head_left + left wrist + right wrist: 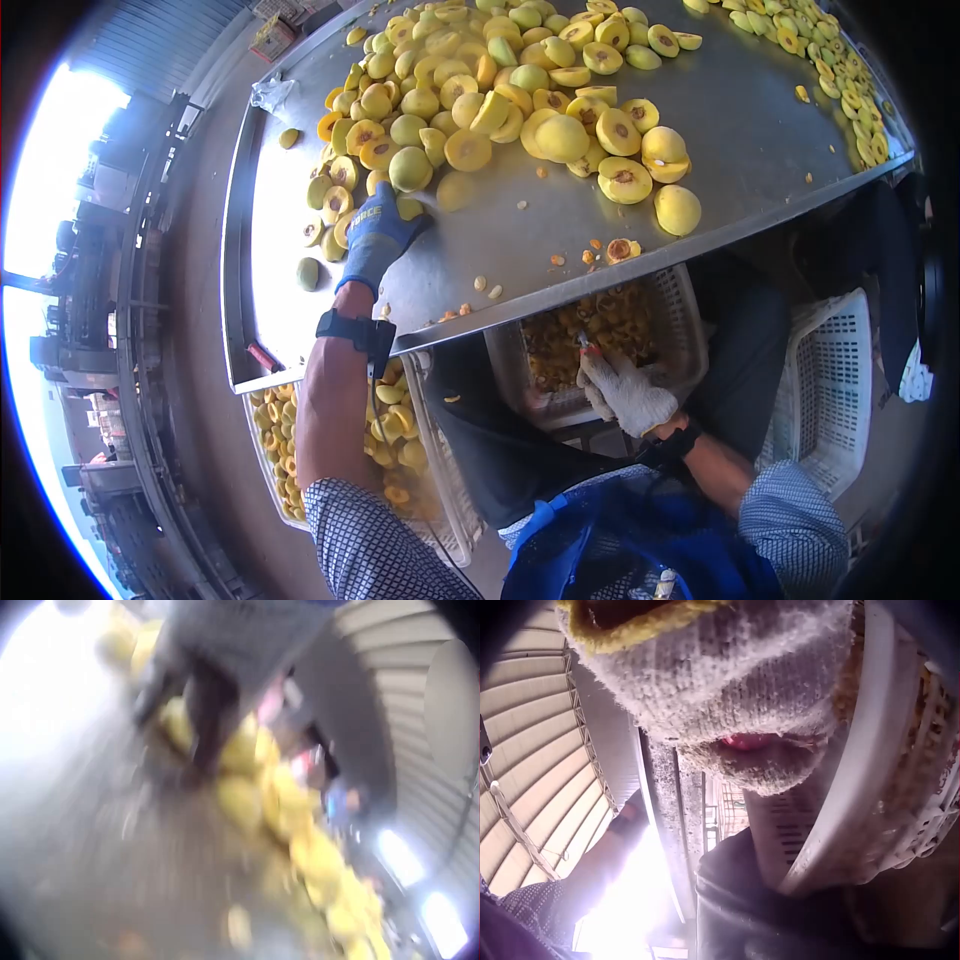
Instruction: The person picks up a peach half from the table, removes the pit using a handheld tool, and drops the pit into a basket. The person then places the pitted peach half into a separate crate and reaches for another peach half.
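Observation:
My left hand (378, 235), in a blue glove, reaches over the metal table to the near edge of a heap of yellow peaches (468, 150), many cut in half. Its fingertips are right at a greenish peach (410, 169), the thumb spread to the right. The left wrist view is blurred, with dark fingers pointing down beside the peaches (240, 801). In a white knit glove, my right hand (630, 395) grips a small tool with a metal tip (584, 340) above a crate of scraps. A bit of red (748, 741) shows between its curled fingers; the rest is hidden.
The metal table (740, 140) has a raised rim, with pits and scraps near its front edge. Below it stand a crate of peach halves (400, 425), the scrap crate (690, 310) between the knees, and a white basket (835, 390) at the right. More peaches (850, 100) lie far right.

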Available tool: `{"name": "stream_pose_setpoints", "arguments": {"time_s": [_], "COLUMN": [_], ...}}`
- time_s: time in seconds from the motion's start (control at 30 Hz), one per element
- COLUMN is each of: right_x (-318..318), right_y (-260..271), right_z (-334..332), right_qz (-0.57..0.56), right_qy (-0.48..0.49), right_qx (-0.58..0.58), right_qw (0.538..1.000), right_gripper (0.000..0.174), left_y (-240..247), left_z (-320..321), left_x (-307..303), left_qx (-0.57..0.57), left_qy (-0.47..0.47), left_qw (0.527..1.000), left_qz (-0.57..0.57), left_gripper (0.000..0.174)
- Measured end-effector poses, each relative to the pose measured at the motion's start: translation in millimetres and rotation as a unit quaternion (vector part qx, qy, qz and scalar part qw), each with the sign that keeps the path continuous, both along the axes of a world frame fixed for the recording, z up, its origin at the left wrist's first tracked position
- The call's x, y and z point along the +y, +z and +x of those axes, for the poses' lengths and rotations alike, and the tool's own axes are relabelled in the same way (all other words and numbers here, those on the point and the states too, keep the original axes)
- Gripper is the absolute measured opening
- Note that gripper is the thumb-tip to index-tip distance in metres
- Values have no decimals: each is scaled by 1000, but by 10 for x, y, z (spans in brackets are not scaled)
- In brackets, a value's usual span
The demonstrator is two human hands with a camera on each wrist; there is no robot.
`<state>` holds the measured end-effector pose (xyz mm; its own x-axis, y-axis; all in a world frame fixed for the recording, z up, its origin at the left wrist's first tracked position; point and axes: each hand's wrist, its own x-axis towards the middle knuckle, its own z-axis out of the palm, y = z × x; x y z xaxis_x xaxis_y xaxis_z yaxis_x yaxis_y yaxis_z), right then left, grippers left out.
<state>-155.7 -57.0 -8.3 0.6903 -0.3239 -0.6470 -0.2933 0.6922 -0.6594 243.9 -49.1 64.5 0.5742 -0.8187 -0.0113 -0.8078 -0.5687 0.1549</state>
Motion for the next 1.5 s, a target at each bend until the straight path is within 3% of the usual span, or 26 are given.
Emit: {"name": "stream_pose_setpoints", "arguments": {"time_s": [0.07,0.1,0.17,0.23,0.27,0.3,0.37,0.43,0.57,0.7,0.83,0.93,1.1,1.2,1.3,1.4,1.5], "right_x": [-16,-46,-33,-63,-76,-60,-58,-52,11,60,71,71,81,136,156,128,99], "right_y": [151,182,223,445,573,674,849,975,897,850,863,900,726,683,599,690,659], "right_z": [12,7,-35,44,111,164,286,338,331,289,309,310,262,225,195,149,125], "right_qz": [-42,-76,-135,-310,-393,-401,-423,-441,-454,-379,-387,-403,-456,-419,-330,-120,136], "right_qy": [15,39,86,112,124,137,155,158,158,104,114,127,141,138,115,111,101], "right_qx": [8,17,40,-8,-31,-16,17,13,33,-12,8,13,-15,2,-80,-97,-192], "right_qw": [999,996,986,944,910,906,893,884,876,919,915,907,878,897,934,982,967], "right_gripper": [35,35,37,40,42,43,45,45,47,44,46,43,41,39,38,43,39], "left_y": [-38,213,296,301,233,147,-80,1,-182,-295,-266,-275,-408,-388,-350,-316,-352], "left_z": [-68,-376,-647,-1122,-1362,-1621,-1984,-2268,-2370,-2499,-2540,-2541,-2461,-2417,-2370,-2362,-2338], "left_x": [166,212,557,845,882,908,926,846,794,713,690,676,701,718,725,715,724], "left_qx": [17,245,439,573,615,654,632,632,491,429,385,366,437,474,472,478,527], "left_qy": [-23,84,32,-14,0,17,25,55,69,63,55,67,97,56,9,-12,-32], "left_qw": [998,958,849,720,653,579,558,548,703,734,769,773,757,753,772,778,749], "left_qz": [-59,-122,-294,-391,-442,-486,-537,-545,-510,-523,-507,-514,-476,-454,-425,-408,-402], "left_gripper": [57,50,53,52,52,52,47,42,44,51,53,50,42,39,38,36,38]}}
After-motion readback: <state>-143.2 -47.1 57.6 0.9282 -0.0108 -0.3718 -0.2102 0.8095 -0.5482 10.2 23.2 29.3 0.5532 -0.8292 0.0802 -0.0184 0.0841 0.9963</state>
